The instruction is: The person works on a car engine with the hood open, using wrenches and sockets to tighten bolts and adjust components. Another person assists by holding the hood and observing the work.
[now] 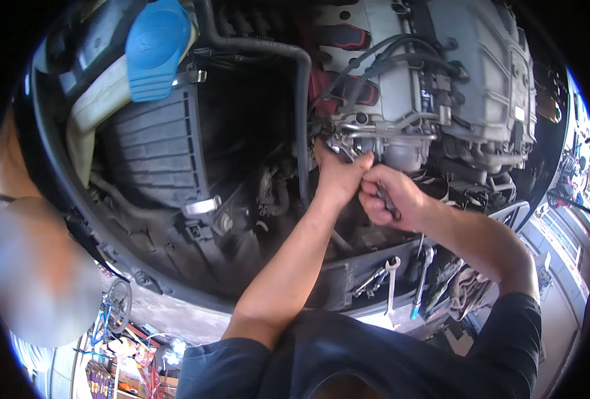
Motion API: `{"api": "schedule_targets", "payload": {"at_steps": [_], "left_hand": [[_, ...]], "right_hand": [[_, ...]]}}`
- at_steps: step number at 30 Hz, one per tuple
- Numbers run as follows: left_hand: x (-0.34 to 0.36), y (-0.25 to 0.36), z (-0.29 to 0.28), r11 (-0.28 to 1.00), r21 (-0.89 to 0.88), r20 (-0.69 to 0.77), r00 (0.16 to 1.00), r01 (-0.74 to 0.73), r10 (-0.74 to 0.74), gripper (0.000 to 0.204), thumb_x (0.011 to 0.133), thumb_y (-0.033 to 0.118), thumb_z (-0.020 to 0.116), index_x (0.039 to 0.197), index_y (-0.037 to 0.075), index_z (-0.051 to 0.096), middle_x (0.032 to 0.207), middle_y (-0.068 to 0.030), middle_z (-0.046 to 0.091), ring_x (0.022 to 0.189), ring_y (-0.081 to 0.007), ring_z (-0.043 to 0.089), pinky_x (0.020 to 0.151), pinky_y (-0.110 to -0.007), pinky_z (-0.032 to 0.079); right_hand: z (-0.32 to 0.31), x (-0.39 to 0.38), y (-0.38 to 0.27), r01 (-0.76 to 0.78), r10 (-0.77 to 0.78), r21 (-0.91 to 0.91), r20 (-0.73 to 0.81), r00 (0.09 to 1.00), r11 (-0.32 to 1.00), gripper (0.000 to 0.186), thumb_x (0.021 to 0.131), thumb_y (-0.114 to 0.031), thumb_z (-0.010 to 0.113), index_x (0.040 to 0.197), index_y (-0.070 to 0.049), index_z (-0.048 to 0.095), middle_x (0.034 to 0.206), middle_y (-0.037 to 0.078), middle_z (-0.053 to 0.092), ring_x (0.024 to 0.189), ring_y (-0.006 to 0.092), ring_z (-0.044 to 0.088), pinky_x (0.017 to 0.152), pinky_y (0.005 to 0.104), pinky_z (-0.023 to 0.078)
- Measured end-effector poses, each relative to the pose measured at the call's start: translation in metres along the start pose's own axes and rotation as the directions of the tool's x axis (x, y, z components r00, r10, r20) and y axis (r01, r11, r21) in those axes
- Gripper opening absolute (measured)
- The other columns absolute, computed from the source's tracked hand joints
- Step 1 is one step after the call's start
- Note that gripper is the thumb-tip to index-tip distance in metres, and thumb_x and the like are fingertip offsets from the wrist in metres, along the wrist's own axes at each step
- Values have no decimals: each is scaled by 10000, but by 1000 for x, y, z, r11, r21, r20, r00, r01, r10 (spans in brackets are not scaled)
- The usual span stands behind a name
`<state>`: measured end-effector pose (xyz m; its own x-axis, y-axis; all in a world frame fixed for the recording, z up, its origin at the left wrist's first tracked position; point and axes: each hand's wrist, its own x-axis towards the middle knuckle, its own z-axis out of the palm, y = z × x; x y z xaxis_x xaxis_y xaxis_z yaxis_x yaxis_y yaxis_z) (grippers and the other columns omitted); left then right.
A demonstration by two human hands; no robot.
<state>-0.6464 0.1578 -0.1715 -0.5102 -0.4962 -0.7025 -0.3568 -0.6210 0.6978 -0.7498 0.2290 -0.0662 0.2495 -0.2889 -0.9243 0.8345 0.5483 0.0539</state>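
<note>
Both arms reach into an open engine bay beside the engine (394, 66). My right hand (396, 196) is closed round a slim, dark tool handle (391, 206), whose lower end pokes out below the fingers. The tool's kind does not show. Touching it on the left is my left hand (340, 178), its thumb against the right hand's fingers. The left fingers curl in among pipes and metal fittings (345, 153) at the engine's near edge, by a round metal housing (403, 153). What they grip is hidden.
A combination wrench (392, 286), a ratchet (425, 272) and a grey cloth (469, 292) lie along the car's near edge. A black hose (303, 120) runs left of my hands. A blue cap (158, 46) sits far left. Another person (45, 266) stands at left.
</note>
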Motion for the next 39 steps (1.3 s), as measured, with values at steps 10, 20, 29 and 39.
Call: {"api": "schedule_targets", "payload": {"at_steps": [10, 20, 29, 39], "left_hand": [[-6, 17, 3, 980, 184, 34, 996, 77, -85, 1116, 757, 191, 758, 1502, -124, -11, 1465, -391, 224, 1387, -515, 298, 1181, -453, 285], [-10, 30, 0, 974, 196, 47, 991, 111, -123, 1097, 743, 173, 732, 1506, -98, -9, 1449, -391, 218, 1369, -533, 309, 1175, -468, 290], [-5, 31, -3, 971, 207, 72, 988, 118, -135, 1100, 749, 182, 719, 1504, -88, -34, 1441, -394, 225, 1379, -529, 283, 1177, -486, 274], [-7, 16, 0, 990, -132, 95, 995, 45, -33, 1036, 841, 260, 713, 1518, -123, 30, 1464, -310, 353, 1349, -357, 438, 1129, -366, 355]], "right_hand": [[3, -3, 5, 39, -41, 82, 19, 999, 996, 537, 1017, -603, 445, 755, -136, 404, 577, -1, 379, 412, 116, 326, 401, 271, 258], [7, -2, 12, 78, -76, 59, -40, 996, 995, 496, 1033, -572, 434, 773, -150, 415, 542, -20, 379, 369, 106, 306, 401, 265, 262], [15, 1, 10, 127, -123, 53, -63, 990, 991, 489, 1049, -526, 442, 759, -133, 406, 552, -16, 378, 383, 100, 314, 406, 263, 272], [11, 8, 20, 133, -138, -65, -83, 987, 989, 527, 1029, -542, 488, 744, -102, 435, 552, -16, 368, 397, 104, 332, 380, 263, 253]]}}
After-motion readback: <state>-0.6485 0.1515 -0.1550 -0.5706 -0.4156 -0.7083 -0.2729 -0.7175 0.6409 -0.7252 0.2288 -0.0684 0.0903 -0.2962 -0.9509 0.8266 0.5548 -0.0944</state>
